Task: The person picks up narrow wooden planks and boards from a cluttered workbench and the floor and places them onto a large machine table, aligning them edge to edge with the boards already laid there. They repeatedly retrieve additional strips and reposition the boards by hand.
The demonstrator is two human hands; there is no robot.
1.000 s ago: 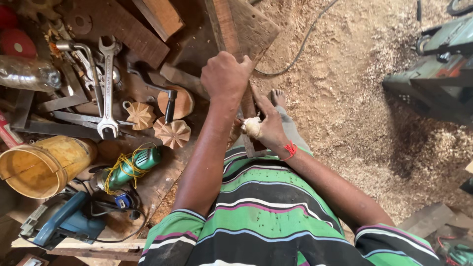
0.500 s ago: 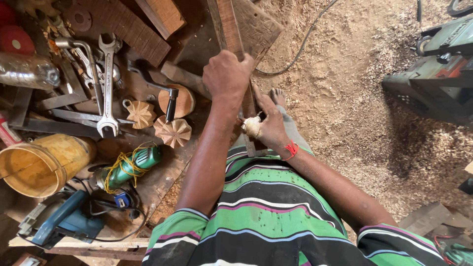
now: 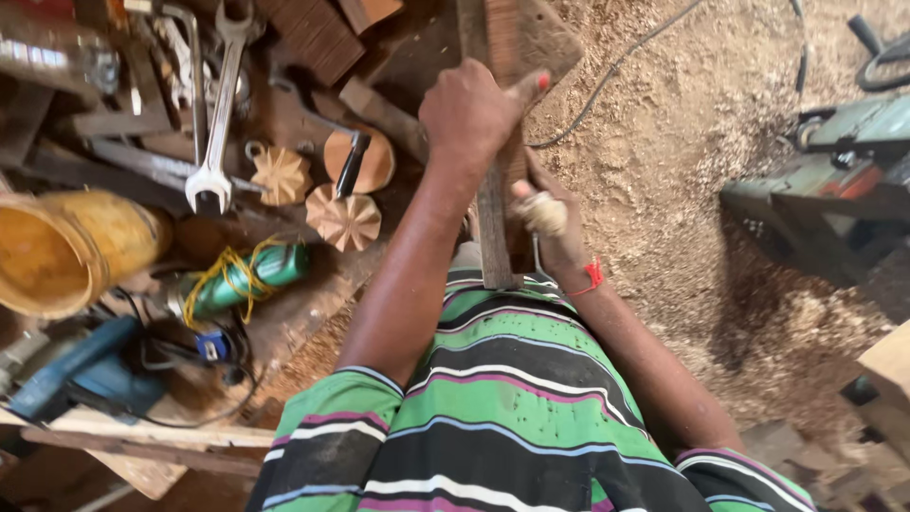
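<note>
A long narrow wooden strip (image 3: 494, 228) runs from the bench toward my body. My left hand (image 3: 474, 112) is closed around its upper part, thumb stretched to the right. Just right of the strip my right hand (image 3: 555, 223) grips a small pale piece, perhaps folded sandpaper (image 3: 544, 212), pressed against the strip's side. A red thread circles my right wrist. My striped green, black and white shirt fills the lower frame.
The bench at left holds carved wooden flower pieces (image 3: 344, 220), a round wooden disc (image 3: 362, 159), spanners (image 3: 215, 114), a yellow bucket (image 3: 66, 248), a green tool wrapped in yellow cord (image 3: 242, 280) and a blue power tool (image 3: 81, 365). Sawdust covers the floor; a green machine (image 3: 834, 180) stands at right.
My left hand has kept its grip on the strip. My right hand with the pale piece has shifted slightly along the strip. The view has tilted a little.
</note>
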